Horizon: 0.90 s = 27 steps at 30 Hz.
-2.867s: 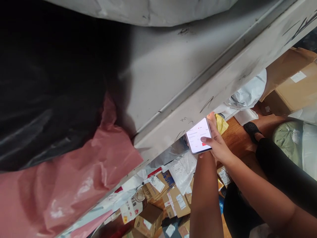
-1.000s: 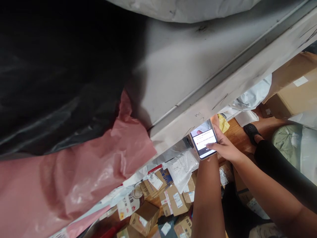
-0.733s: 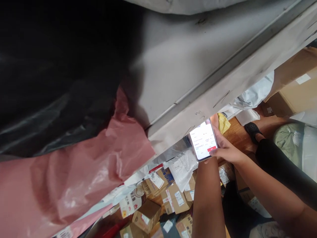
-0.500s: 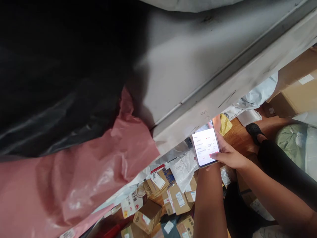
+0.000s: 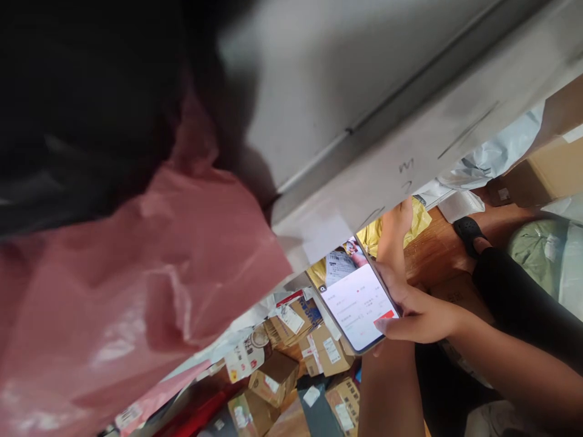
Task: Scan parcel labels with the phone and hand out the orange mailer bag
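Nearest the camera, a pink plastic bag [image 5: 182, 243] lay against a black bag [image 5: 82, 133] on a pale shelf [image 5: 319, 79]; the black one was so dark and blurred, and so cut off by the frame, that its shape could not be made out.

Just past the shelf's marked front lip, the right hand [image 5: 421, 312] was clamped on a phone [image 5: 359, 306], fingers behind it and the thumb over the screen by a red button. That grip probably left the thumb free to tap, and the tilt seemed meant to turn the screen toward the wearer while its back faced downward. The lip hid the phone's top end, and the screen's small text was unreadable, though a labelled package showed in its upper part.

Beyond the phone, the left hand [image 5: 401, 218] was at a yellow bag [image 5: 419, 221], perhaps steadying it; the lip covered part of both, so whether the fingers were closed could not be told.

Farther down, labelled boxes [image 5: 332, 352] crowded the wooden floor [image 5: 426, 249], near a dark shoe [image 5: 469, 233] and a green bundle [image 5: 531, 249], with a large carton [image 5: 558, 167] cut off at the right edge.
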{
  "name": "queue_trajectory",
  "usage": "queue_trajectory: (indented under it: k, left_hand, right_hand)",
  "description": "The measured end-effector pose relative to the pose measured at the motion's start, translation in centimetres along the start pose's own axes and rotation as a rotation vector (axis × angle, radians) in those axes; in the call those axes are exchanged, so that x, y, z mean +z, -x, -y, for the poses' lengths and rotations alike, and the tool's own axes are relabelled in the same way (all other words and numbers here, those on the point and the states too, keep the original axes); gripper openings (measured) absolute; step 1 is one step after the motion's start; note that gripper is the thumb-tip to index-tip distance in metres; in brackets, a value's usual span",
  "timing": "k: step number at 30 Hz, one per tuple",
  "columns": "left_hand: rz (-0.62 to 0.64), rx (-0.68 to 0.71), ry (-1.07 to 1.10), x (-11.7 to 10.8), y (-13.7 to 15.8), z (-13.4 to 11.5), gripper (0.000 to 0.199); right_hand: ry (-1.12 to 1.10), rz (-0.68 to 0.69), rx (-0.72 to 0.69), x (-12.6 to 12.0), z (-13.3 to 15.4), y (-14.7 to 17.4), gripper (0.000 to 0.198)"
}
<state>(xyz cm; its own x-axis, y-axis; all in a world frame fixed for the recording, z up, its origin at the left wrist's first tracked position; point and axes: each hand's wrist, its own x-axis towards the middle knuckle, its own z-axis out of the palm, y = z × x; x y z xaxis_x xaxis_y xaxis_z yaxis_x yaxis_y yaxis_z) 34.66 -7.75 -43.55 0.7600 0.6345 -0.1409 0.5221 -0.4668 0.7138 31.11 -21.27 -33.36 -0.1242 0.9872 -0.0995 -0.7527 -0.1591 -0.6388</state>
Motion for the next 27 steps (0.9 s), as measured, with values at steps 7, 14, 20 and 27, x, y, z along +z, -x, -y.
queue_trajectory:
  k: [7,14,20,27]
  left_hand:
    - [0.012,-0.001,-0.093,1.1,-0.8,1.1,0.049]
    - [0.044,0.014,-0.131,1.4,-1.3,1.4,0.054]
    - [0.072,0.012,-0.141,1.2,-0.9,1.4,0.051]
    - [0.061,0.008,-0.074,-0.3,-0.7,0.2,0.046]
  right_hand:
    - [0.04,0.019,-0.029,-0.4,0.0,-0.1,0.091]
    - [0.091,-0.007,-0.05,-0.9,-0.6,0.0,0.088]
    - [0.049,0.019,-0.04,-1.0,-0.6,0.0,0.088]
    - [-0.138,0.073,0.039,-1.4,-0.4,1.3,0.114]
